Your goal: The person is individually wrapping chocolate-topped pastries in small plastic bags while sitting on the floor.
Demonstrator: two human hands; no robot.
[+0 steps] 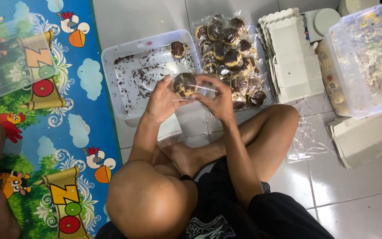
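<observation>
A round chocolate-topped pastry (185, 84) in a clear wrapper (204, 90) is held above the plastic tray (111, 66), cupped in the left hand (162, 102), while the wrapper's loose end, trailing rightward, is pinched by the right hand (219, 99) fingers.

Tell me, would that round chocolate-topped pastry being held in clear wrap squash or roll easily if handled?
Probably soft: the pastry looks like a baked bun, and both the left hand and right hand cradle it by the fingertips. Its round shape suggests it could roll if set down. The clear wrap looks thin and floppy, likely slippery.
</observation>
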